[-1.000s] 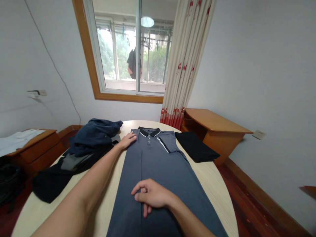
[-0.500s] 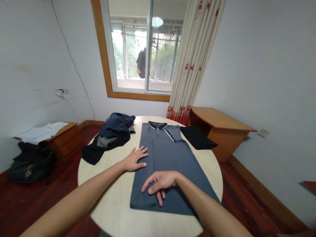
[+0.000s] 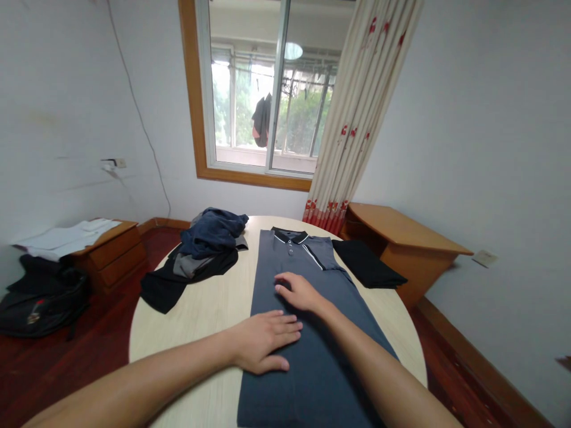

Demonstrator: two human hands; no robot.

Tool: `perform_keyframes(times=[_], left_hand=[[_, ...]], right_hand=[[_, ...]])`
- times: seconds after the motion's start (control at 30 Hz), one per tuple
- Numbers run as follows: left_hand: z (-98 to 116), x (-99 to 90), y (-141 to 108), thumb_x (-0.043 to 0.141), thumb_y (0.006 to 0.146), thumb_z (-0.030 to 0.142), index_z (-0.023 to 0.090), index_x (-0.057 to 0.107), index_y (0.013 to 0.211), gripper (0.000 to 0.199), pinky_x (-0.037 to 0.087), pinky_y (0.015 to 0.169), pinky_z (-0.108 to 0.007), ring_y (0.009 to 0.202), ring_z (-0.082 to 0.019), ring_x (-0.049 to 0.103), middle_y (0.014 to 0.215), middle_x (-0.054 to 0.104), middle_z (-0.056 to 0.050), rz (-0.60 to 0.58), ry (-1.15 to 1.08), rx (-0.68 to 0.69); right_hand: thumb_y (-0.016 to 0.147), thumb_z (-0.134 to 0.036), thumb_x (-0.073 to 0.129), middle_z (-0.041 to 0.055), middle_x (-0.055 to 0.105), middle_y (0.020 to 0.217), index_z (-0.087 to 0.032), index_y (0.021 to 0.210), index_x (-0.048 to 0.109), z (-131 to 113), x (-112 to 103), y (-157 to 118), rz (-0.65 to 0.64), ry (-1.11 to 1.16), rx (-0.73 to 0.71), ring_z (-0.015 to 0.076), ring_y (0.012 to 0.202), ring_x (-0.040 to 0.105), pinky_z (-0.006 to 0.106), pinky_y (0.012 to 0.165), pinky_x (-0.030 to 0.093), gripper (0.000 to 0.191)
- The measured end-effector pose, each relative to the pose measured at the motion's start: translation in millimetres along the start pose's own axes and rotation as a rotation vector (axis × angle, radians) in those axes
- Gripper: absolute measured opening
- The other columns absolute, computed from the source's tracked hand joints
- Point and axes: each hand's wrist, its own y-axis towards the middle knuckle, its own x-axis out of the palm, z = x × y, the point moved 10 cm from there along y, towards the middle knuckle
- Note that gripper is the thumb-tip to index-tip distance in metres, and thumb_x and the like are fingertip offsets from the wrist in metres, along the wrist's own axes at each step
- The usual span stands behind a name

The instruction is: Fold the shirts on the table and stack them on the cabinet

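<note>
A dark grey polo shirt (image 3: 321, 356) with a black collar lies lengthwise on the round pale table (image 3: 200, 315), its left side folded inward. My left hand (image 3: 266, 341) rests flat on the shirt's left part, fingers spread a little and pointing right. Farther up, my right hand (image 3: 297, 290) is over the middle of the shirt with its fingers loosely curved and apart, holding nothing. Whether its fingertips touch the cloth is hard to tell.
A heap of dark blue clothes (image 3: 214, 232) and black clothes (image 3: 165, 284) lies at the table's left. A folded black garment (image 3: 368, 264) sits at the right edge. Beyond stand a wooden desk (image 3: 405, 229) and a low cabinet (image 3: 118, 255).
My left hand has moved nearer and to the right on the shirt. My right hand has moved away from me, up the shirt. The view has shifted slightly.
</note>
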Motion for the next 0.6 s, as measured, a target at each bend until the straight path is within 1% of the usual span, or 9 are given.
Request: perform_keyframes(times=[0.07, 0.13, 0.2, 0.27, 0.37, 0.47, 0.6], left_hand=[[-19, -3.6, 12, 0.046, 0.095, 0.059, 0.013, 0.042, 0.150, 0.072, 0.020, 0.122, -0.049, 0.145, -0.032, 0.034, 0.155, 0.037, -0.017, 0.021, 0.018, -0.006], [-33, -0.8, 19, 0.047, 0.093, 0.063, 0.009, 0.040, 0.150, 0.079, 0.019, 0.122, -0.050, 0.145, -0.033, 0.032, 0.155, 0.036, -0.020, 0.009, 0.015, -0.012], [-39, 3.7, 21, 0.046, 0.093, 0.065, 0.008, 0.036, 0.152, 0.083, 0.018, 0.122, -0.053, 0.146, -0.034, 0.030, 0.156, 0.034, -0.021, -0.014, -0.005, -0.024], [-39, 5.7, 19, 0.046, 0.093, 0.065, 0.009, 0.033, 0.153, 0.083, 0.016, 0.122, -0.055, 0.148, -0.033, 0.027, 0.157, 0.033, -0.020, -0.030, -0.033, -0.038], [-37, 2.8, 17, 0.047, 0.094, 0.064, 0.010, 0.032, 0.153, 0.082, 0.013, 0.122, -0.055, 0.149, -0.032, 0.024, 0.158, 0.032, -0.019, -0.042, -0.068, -0.055], [-37, -0.6, 18, 0.049, 0.095, 0.060, 0.009, 0.032, 0.153, 0.079, 0.014, 0.122, -0.056, 0.149, -0.032, 0.024, 0.158, 0.033, -0.019, -0.061, -0.053, -0.047], [-47, -1.0, 20, 0.050, 0.097, 0.036, 0.009, 0.032, 0.152, 0.064, 0.023, 0.119, -0.058, 0.148, -0.033, 0.027, 0.156, 0.037, -0.017, -0.073, 0.053, -0.026]], right_hand=[[0.092, -0.033, 0.053, 0.0175, 0.056, 0.141, -0.010, 0.134, 0.058, -3, 16, 23, -0.027, -0.148, -0.031, 0.0270, 0.133, 0.050, 0.041, 0.114, 0.035, 0.048], [0.095, -0.039, 0.048, 0.0153, 0.041, 0.155, -0.011, 0.146, 0.046, 4, 34, 46, -0.092, -0.240, 0.020, 0.0284, 0.145, 0.034, 0.047, 0.119, 0.025, 0.058], [0.097, -0.046, 0.042, 0.0119, 0.027, 0.162, -0.015, 0.154, 0.033, 19, 47, 68, -0.142, -0.298, 0.109, 0.0294, 0.150, 0.020, 0.055, 0.120, 0.017, 0.065], [0.098, -0.052, 0.034, 0.0087, 0.017, 0.165, -0.018, 0.157, 0.026, 36, 53, 88, -0.149, -0.339, 0.195, 0.0304, 0.152, 0.011, 0.061, 0.119, 0.011, 0.068], [0.097, -0.064, 0.027, 0.0058, 0.012, 0.166, -0.023, 0.158, 0.024, 61, 53, 117, -0.115, -0.377, 0.273, 0.0328, 0.153, 0.006, 0.065, 0.117, 0.005, 0.074], [0.092, -0.074, 0.025, 0.0039, 0.010, 0.166, -0.026, 0.158, 0.023, 80, 51, 146, -0.103, -0.391, 0.288, 0.0339, 0.152, 0.006, 0.064, 0.117, 0.003, 0.082], [0.089, -0.078, 0.025, 0.0031, 0.009, 0.167, -0.026, 0.158, 0.023, 99, 49, 182, -0.098, -0.401, 0.287, 0.0335, 0.152, 0.006, 0.061, 0.118, 0.003, 0.086]])
